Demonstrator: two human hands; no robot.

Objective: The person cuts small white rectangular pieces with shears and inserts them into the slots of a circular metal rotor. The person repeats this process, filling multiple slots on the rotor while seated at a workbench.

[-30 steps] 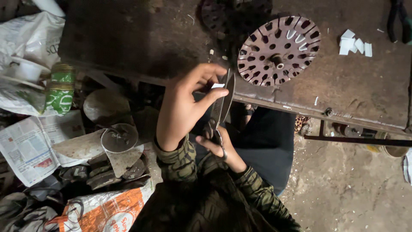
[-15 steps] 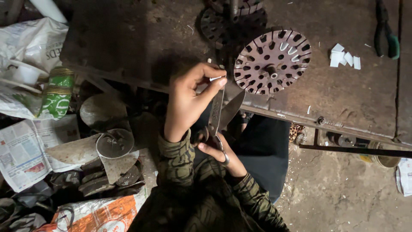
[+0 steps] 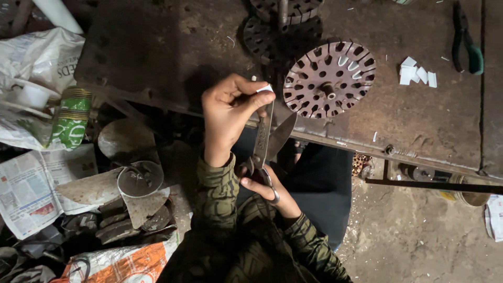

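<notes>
My right hand [image 3: 264, 184] grips the handles of large metal scissors [image 3: 268, 137], whose blades stand apart and point up toward the table edge. My left hand [image 3: 230, 112] pinches a small white paper piece [image 3: 264, 88] at the blade tips. Just right of it on the rusty metal table [image 3: 157, 47] lies a round slotted metal disc [image 3: 329, 78] with a few white paper pieces set in its slots. Both sleeves are camouflage green.
More white paper pieces [image 3: 416, 72] and green-handled pliers [image 3: 467, 39] lie at the table's right. A dark slotted stack [image 3: 285, 23] sits behind the disc. On the left are a green can [image 3: 70, 118], newspaper [image 3: 31, 188], scrap metal plates [image 3: 137, 181] and sacks.
The view has drifted so the table and disc sit lower in frame. My left hand stays at the scissor tips with the paper; the blades have opened a little wider.
</notes>
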